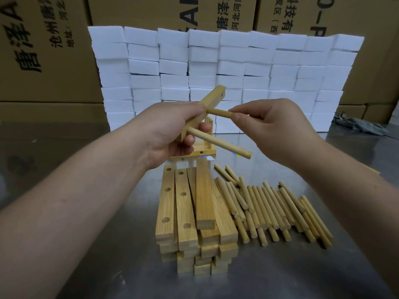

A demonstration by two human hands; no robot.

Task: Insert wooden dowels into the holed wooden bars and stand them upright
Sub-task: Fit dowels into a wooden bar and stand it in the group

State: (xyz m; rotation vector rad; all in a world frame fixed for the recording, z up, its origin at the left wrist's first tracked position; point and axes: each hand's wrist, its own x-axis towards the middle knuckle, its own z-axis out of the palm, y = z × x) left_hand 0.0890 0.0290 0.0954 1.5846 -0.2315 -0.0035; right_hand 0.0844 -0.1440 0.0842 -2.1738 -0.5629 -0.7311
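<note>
My left hand (170,134) grips a holed wooden bar (212,97) held tilted in the air above the table. One dowel (220,144) sticks out of the bar's lower hole, pointing down to the right. My right hand (278,130) pinches a second dowel (220,113) whose far end meets the bar's middle. A stack of holed bars (185,212) lies on the metal table below. Beside it on the right lies a heap of loose dowels (278,212). Behind my left hand stands an assembled bar with dowels (205,151), partly hidden.
A wall of stacked white foam blocks (226,67) runs across the back of the steel table (86,255). Cardboard boxes (43,50) rise behind it. A grey cloth (358,126) lies at the far right.
</note>
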